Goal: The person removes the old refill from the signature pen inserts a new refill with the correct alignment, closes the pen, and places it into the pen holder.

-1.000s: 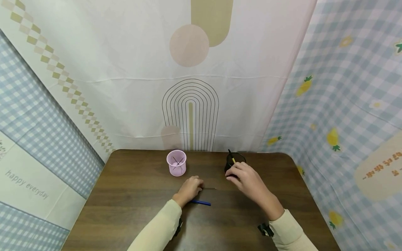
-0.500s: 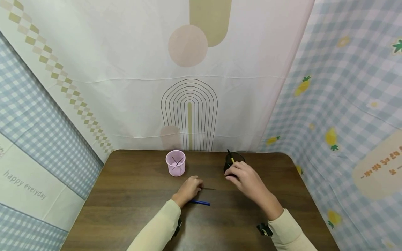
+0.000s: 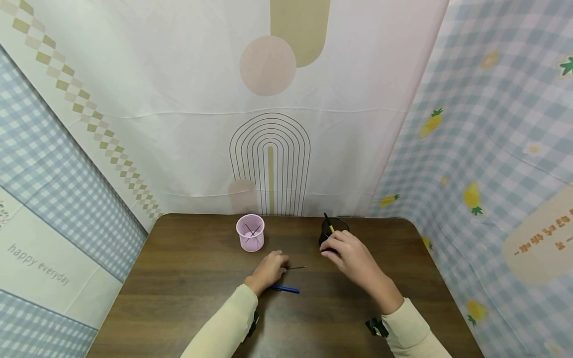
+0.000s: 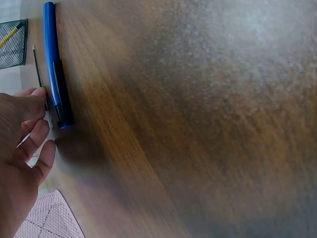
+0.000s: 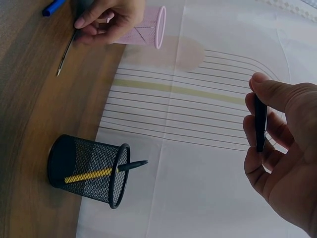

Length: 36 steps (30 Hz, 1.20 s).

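Right wrist view is showing the right hand [image 5: 297, 153] gripping a slim black stick [image 5: 260, 124] near the black mesh cup [image 5: 91, 151]. The left hand [image 3: 268, 268] is pinching a thin dark rod [image 5: 63, 57] near the blue pen [image 4: 52, 49], which is lying on the table [image 4: 173, 148].

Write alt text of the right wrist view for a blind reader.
The right hand holds a dark slim piece; the left hand pinches a thin rod at a wooden table. A black mesh cup holds a yellow and black pen; a pink mesh cup shows behind the left hand.
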### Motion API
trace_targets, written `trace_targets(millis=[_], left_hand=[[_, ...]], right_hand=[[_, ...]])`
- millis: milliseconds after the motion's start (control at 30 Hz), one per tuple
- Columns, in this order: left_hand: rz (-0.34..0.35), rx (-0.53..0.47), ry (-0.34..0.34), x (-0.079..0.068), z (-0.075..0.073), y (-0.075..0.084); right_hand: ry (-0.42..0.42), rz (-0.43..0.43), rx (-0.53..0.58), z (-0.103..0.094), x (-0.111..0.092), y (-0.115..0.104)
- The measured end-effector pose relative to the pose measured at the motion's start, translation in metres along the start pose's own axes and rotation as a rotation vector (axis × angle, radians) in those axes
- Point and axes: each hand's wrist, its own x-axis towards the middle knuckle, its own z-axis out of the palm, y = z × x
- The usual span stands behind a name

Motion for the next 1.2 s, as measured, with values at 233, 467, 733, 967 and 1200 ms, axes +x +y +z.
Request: trace_targets(millis=[233, 467, 733, 967, 1200], left_hand=[[-0.017, -0.013, -0.019, 0.002, 0.0, -0.001], [-0.016, -0.036, -0.018, 0.0, -0.003, -0.001], [-0.013, -0.048, -0.006, 0.001, -0.007, -0.001], [-0.035, -0.035, 0.014, 0.0, -0.012, -0.001], [-0.033, -0.02, 0.051, 0.001, -0.022, 0.005]], right_hand=[[0.001, 0.004, 0.001, 0.0, 0.0, -0.001], [-0.001, 0.009, 0.009, 0.0, -0.001, -0.001], [0.023, 0.011, 0.046, 0.001, -0.001, 0.0], [0.037, 0.044, 0.09, 0.003, -0.002, 0.001], [0.054, 0.066, 0.166, 0.003, -0.003, 0.002]])
